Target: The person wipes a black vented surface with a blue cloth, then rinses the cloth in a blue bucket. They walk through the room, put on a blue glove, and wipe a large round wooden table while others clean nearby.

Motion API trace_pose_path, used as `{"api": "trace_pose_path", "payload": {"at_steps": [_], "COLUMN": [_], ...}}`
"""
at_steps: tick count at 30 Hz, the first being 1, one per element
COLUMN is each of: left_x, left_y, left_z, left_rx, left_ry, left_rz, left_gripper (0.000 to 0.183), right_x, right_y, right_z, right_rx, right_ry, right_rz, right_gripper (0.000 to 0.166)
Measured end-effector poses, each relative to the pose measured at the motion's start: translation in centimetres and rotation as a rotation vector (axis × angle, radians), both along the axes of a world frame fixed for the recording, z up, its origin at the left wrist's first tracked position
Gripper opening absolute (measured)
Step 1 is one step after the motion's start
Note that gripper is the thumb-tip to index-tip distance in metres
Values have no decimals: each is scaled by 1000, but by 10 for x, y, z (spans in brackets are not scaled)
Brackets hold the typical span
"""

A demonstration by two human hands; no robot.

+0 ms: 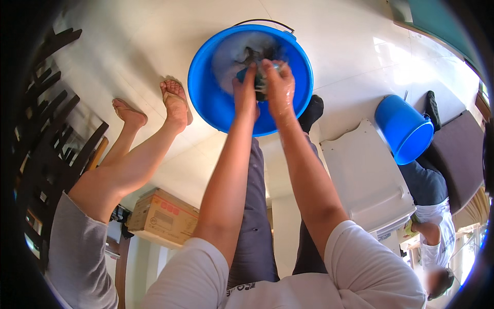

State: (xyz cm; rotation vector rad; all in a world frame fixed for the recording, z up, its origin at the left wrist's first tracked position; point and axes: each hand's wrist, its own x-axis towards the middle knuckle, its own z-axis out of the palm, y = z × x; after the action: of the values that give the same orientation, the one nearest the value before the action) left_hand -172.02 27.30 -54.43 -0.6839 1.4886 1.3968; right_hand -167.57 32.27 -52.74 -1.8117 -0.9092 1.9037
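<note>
In front of me a large blue plastic bucket (197,104) stands on the floor, with cloudy, foamy water (225,58) in it. Both of my hands are over its mouth, close together. A wet dark and teal cloth (261,90) is bunched between them, blurred by motion. My left hand (245,92) grips it from one side, and my right hand (281,85), wet with suds, grips it from the other. Beyond my fingers, more dark fabric (250,56) lies in the water. The cloth's shape is too blurred to tell.
The bucket's black handle (266,20) rests at the far rim. A person's sandalled foot (175,96) is close on the left, by a dark wooden rack (58,127) and a cardboard box (166,216). At right are a white plastic unit (359,162), a second blue bucket (401,123) and another person (428,193).
</note>
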Motion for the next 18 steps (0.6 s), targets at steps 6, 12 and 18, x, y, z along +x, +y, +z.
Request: {"api": "trace_pose_path", "payload": {"at_steps": [6, 12, 18], "left_x": [4, -11, -23], "left_y": [-24, -3, -54], "left_z": [-66, -44, -129], "left_rx": [147, -251, -525], "left_ry": [-80, 583, 973], "left_rz": [116, -496, -1107], "left_gripper": [41, 39, 50], "right_x": [-19, -10, -20], "right_y": [-2, 26, -8], "right_z": [-10, -97, -113], "right_rx": [249, 471, 212], "right_ry": [-255, -603, -771], "right_rz": [268, 890, 1184], "right_gripper": [33, 32, 43]}}
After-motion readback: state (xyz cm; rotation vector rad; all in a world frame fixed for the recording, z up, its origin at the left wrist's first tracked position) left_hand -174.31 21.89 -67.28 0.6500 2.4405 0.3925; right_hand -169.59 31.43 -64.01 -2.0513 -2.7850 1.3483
